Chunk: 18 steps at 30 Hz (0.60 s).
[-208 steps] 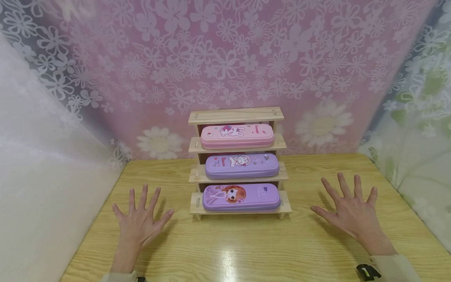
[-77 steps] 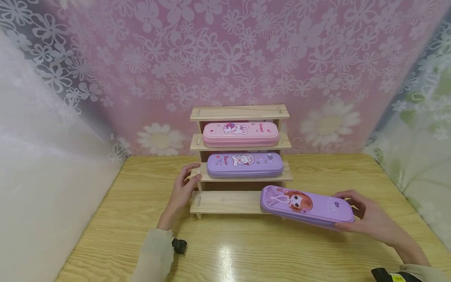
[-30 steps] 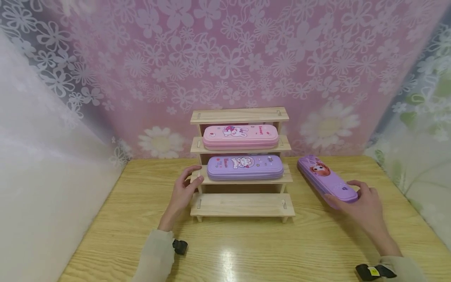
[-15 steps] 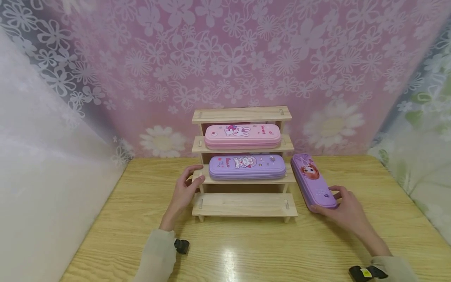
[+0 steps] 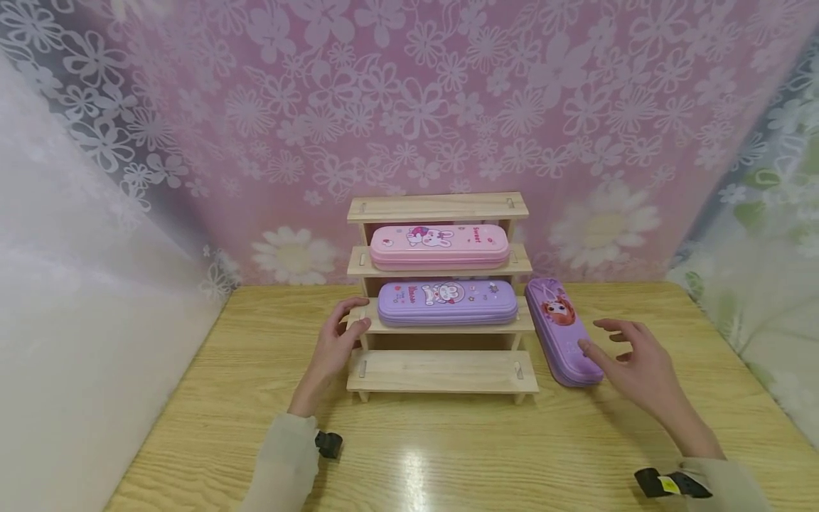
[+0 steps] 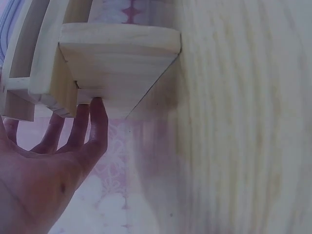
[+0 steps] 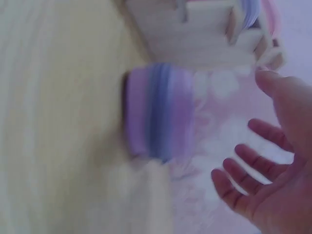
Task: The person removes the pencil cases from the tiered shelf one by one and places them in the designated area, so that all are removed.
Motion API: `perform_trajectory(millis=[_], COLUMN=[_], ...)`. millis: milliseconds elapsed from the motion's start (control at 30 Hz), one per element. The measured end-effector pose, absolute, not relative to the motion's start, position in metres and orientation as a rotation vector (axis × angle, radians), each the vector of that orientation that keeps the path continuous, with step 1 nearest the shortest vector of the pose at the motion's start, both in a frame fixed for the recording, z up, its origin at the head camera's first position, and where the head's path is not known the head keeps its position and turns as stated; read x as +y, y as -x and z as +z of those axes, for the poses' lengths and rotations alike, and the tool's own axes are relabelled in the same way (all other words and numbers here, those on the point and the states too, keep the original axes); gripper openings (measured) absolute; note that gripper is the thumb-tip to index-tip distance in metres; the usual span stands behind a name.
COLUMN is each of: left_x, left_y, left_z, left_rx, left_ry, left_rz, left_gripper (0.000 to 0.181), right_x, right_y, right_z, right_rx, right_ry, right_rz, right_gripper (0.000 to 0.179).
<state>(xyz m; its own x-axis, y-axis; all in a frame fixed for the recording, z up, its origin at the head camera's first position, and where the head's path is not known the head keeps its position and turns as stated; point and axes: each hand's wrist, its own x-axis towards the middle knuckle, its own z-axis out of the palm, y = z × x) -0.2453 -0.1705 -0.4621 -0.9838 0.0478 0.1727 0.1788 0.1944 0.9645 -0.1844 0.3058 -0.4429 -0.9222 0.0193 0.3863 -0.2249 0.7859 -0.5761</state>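
Observation:
A stepped wooden shelf [image 5: 441, 371] stands on the table. My left hand [image 5: 329, 348] grips the left end of its second board from the bottom; in the left wrist view the fingers [image 6: 99, 124] bend against the wood. A purple pencil case [image 5: 563, 334] printed with a red-haired girl lies slantwise on the table, close against the shelf's right side. Just right of its near end hovers my right hand [image 5: 643, 366], fingers apart and holding nothing. The right wrist view shows a gap between that hand and the blurred case end [image 7: 158, 112].
On the shelf's second board from the bottom lies a lavender rabbit pencil case [image 5: 448, 304], and on the board above it a pink one [image 5: 440, 247]. The wooden table [image 5: 358, 455] meets a flowered pink curtain [image 5: 435, 107] at the back, with pale cloth on both sides.
My right hand took the girl-printed pencil case off the lowest board, laid it on the table at the right, swung it against the shelf and let go. My left hand moved onto the shelf.

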Motion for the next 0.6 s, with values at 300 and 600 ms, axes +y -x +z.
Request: perform_trajectory(millis=[300,600], left_x=[-0.17,-0.171], left_y=[0.246,0.248], left_z=[-0.459,-0.46], left_rx=[-2.39,-2.409], left_ry=[0.226,0.209], left_rz=[-1.834,-1.805], left_gripper=[0.032,0.031], right_x=[0.26,0.23], right_y=[0.196,0.21], right_z=[-0.418,-0.411], right_rx=[-2.33,-2.231], right_ry=[-0.474,-0.611], right_rz=[0.993,1.018], right_gripper=[0.039,0.045])
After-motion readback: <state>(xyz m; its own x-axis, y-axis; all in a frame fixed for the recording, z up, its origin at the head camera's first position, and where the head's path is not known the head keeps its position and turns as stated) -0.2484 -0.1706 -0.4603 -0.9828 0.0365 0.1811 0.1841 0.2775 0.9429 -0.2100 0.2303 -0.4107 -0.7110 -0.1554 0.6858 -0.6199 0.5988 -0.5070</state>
